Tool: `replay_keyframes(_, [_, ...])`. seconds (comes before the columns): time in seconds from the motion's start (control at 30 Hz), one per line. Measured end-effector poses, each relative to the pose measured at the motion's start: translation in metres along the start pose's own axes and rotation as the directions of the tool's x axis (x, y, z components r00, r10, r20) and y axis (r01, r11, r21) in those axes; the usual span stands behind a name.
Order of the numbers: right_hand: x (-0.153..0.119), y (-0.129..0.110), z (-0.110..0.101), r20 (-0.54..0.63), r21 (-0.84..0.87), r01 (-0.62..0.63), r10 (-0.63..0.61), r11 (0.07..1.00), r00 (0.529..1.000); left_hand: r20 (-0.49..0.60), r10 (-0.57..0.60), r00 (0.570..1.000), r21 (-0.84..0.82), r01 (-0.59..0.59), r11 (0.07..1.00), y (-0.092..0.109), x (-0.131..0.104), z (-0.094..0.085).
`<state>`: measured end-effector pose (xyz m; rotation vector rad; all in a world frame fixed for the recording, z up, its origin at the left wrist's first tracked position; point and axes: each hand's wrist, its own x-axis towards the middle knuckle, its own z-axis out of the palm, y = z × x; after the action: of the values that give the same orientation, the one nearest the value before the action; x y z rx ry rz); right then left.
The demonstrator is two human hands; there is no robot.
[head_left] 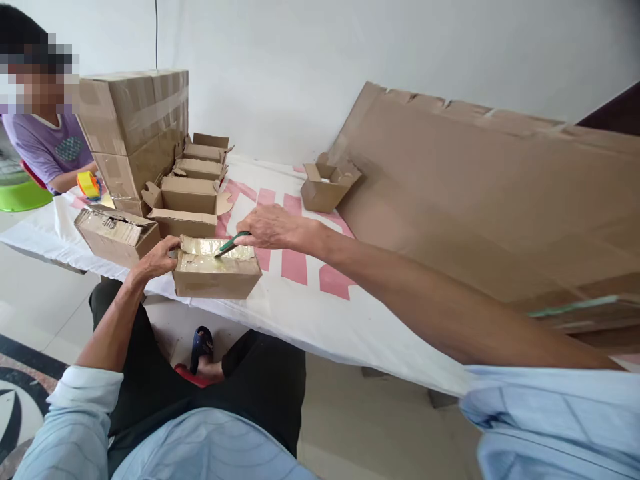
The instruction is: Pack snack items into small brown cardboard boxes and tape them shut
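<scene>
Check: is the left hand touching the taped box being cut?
Touching. Head view shows the left hand gripping the taped box at its left end, fingers on the edge.

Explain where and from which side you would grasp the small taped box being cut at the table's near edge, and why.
Grip the taped box by its short left end, coming from the left, as the left hand does. The box lies flat and long, and the right hand works a green-handled cutter along its top, so that end probably stays clear of the blade.

no readable text, red marks on white sheet (pixel 300 293) too partial to read
</scene>
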<state>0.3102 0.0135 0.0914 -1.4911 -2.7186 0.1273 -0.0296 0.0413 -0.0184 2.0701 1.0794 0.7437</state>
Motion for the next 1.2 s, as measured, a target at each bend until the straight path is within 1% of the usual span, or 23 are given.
replay_keyframes(0.07, [0.001,-0.001,0.005,0.017,-0.018,0.007,-0.007,1.000,1.000,-0.001,0.006,1.000,0.021,-0.006,1.000,0.001,0.001,-0.001])
replay_keyframes(0.13, [-0.006,0.006,0.006,0.023,-0.011,-0.014,0.014,1.000,1.000,0.006,0.003,1.000,0.018,-0.003,1.000,0.001,0.002,-0.002])
replay_keyframes(0.23, [-0.026,0.022,0.000,0.013,-0.008,-0.098,0.098,0.995,0.995,-0.001,0.004,1.000,0.011,-0.004,1.000,0.000,0.005,-0.002])
replay_keyframes(0.3, [-0.039,0.029,-0.004,-0.006,-0.024,-0.139,0.139,0.990,0.990,-0.015,0.012,1.000,0.009,-0.012,1.000,0.000,0.006,-0.001])
replay_keyframes(0.4, [-0.049,0.026,-0.005,-0.045,-0.056,-0.135,0.133,0.989,0.990,-0.012,0.027,1.000,-0.009,-0.028,1.000,0.003,0.007,-0.001])
replay_keyframes(0.5, [-0.054,0.021,-0.004,-0.040,-0.053,-0.137,0.135,0.989,0.990,-0.033,0.027,0.999,-0.026,-0.028,0.999,0.006,0.006,-0.001])
replay_keyframes(0.6, [-0.064,0.027,-0.008,-0.019,-0.115,-0.190,0.189,0.975,0.982,-0.041,0.024,0.999,-0.041,-0.026,0.999,0.008,0.004,-0.001])
replay_keyframes(0.7, [-0.080,0.035,-0.016,-0.039,-0.171,-0.249,0.246,0.953,0.969,-0.019,0.046,0.999,-0.079,-0.048,0.996,0.010,0.004,-0.001])
replay_keyframes(0.77, [-0.090,0.035,-0.019,-0.082,-0.121,-0.261,0.252,0.958,0.964,-0.011,0.053,0.999,-0.106,-0.054,0.993,0.012,0.004,-0.001])
replay_keyframes(0.83, [-0.096,0.029,-0.019,-0.143,-0.029,-0.251,0.245,0.967,0.959,-0.011,0.045,0.999,-0.128,-0.047,0.991,0.013,0.003,-0.002])
replay_keyframes(0.9, [-0.095,0.020,-0.015,-0.185,0.063,-0.226,0.234,0.972,0.954,-0.011,0.033,0.999,-0.158,-0.034,0.987,0.013,0.001,-0.001])
replay_keyframes(1.0, [-0.083,0.004,-0.007,-0.195,0.150,-0.161,0.188,0.976,0.963,-0.003,0.026,1.000,-0.216,-0.026,0.976,0.013,-0.001,0.000])
replay_keyframes(1.1, [-0.065,-0.008,-0.002,-0.197,0.177,-0.111,0.146,0.978,0.970,0.001,0.043,0.999,-0.237,-0.042,0.970,0.013,-0.001,0.002])
replay_keyframes(1.2, [-0.049,-0.018,-0.001,-0.195,0.171,-0.098,0.131,0.980,0.972,0.006,0.062,0.998,-0.246,-0.059,0.967,0.014,-0.002,0.003])
